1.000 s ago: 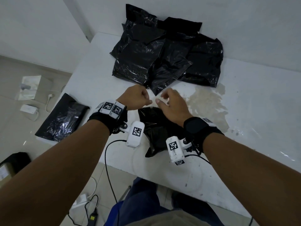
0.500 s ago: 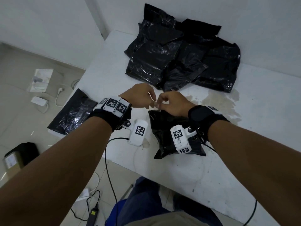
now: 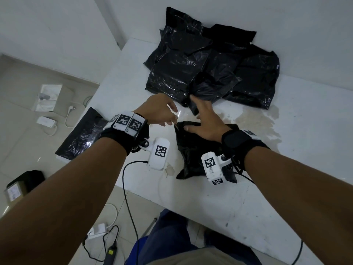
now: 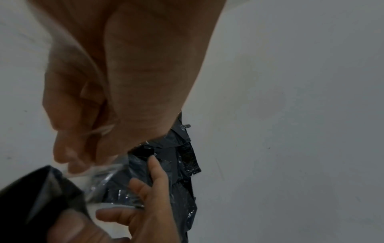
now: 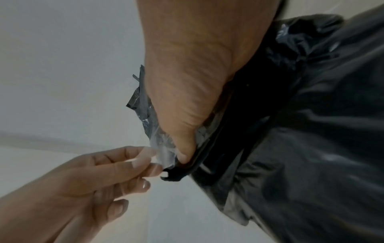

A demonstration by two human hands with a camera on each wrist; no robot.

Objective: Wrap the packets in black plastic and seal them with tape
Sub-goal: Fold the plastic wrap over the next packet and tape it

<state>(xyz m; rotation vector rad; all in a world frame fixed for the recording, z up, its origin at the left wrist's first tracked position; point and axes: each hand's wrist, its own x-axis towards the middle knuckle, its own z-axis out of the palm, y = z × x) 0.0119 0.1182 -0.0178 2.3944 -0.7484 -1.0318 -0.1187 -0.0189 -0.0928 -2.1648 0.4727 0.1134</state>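
A packet wrapped in black plastic (image 3: 193, 150) lies on the white table (image 3: 286, 150) near its front edge. My right hand (image 3: 196, 117) rests on the packet's far end with fingers spread. In the right wrist view its thumb presses a strip of clear tape (image 5: 164, 152) onto the black plastic (image 5: 311, 131). My left hand (image 3: 172, 119) is just left of the packet and pinches the free end of the tape (image 3: 179, 113) between thumb and fingers (image 5: 133, 164). The left wrist view shows the same tape (image 4: 108, 171) under the left fingertips.
A pile of several black wrapped packets (image 3: 210, 69) lies at the back of the table against the wall. Another black packet (image 3: 80, 138) sits on a lower surface to the left. Cables and adapters (image 3: 99, 232) lie on the floor.
My right hand has let go of the tape and spread out flat over the packet's far end. My left hand still pinches the tape, drawn slightly to the left.
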